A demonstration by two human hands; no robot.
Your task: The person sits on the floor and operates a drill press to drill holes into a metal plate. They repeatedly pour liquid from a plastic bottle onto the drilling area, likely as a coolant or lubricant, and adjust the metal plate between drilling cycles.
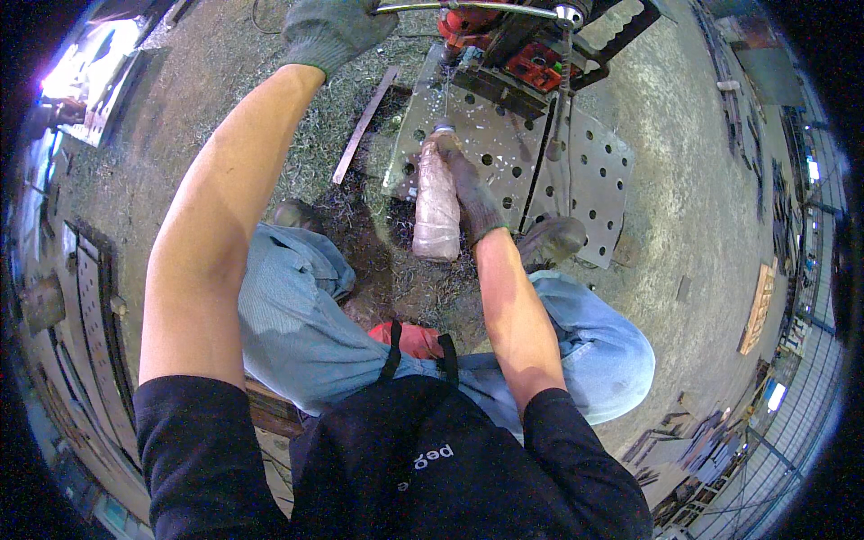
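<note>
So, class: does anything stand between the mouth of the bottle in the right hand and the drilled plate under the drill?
Nothing visible does. The right hand holds the plastic bottle tilted, its mouth right at the perforated metal plate beside the drill bit. The left hand grips the drill's lever above.

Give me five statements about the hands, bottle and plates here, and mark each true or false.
1. The right hand holds a plastic bottle with its neck toward the drill bit. True.
2. The left hand is bare. False: it wears a grey glove and grips the metal lever of the red drill machine.
3. The steel plates under the machine have rows of round holes. True.
4. The bottle lies flat on the ground, untouched. False: gloved fingers are wrapped around it, holding it tilted over the plate.
5. The person wears black trousers. False: blue jeans show at the knees.
</note>
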